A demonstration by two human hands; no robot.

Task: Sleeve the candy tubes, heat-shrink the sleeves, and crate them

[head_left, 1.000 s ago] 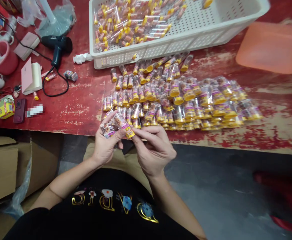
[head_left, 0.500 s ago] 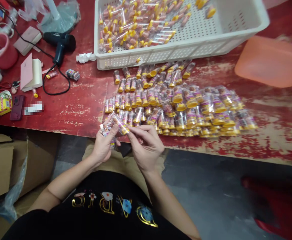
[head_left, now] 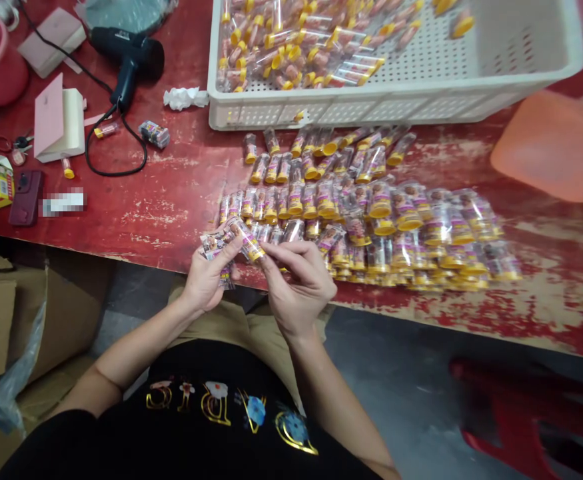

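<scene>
My left hand [head_left: 206,280] is closed around a bunch of printed plastic sleeves [head_left: 216,244]. Its thumb lies along a small clear tube [head_left: 247,241] with a printed sleeve and a yellow cap, tilted down to the right. With thumb and fingertips pinched together, my right hand [head_left: 298,283] meets the yellow end of that tube. Just beyond both hands, many sleeved tubes [head_left: 326,200] with yellow caps lie in rows and heaps on the red table [head_left: 161,230]. Part of the sleeve bunch is hidden by my left fingers.
A white perforated crate [head_left: 396,103] at the back holds tubes with yellow caps [head_left: 291,40]. An orange sheet-like piece [head_left: 554,147] lies to its right. At left are a heat gun [head_left: 128,57], a pink notebook [head_left: 58,127], a phone [head_left: 26,198] and a cardboard box [head_left: 16,313]. A red stool [head_left: 516,407] stands lower right.
The view has shifted, so the crate appears higher and farther right. Both hands keep nearly the same pose, with the tube still between them.
</scene>
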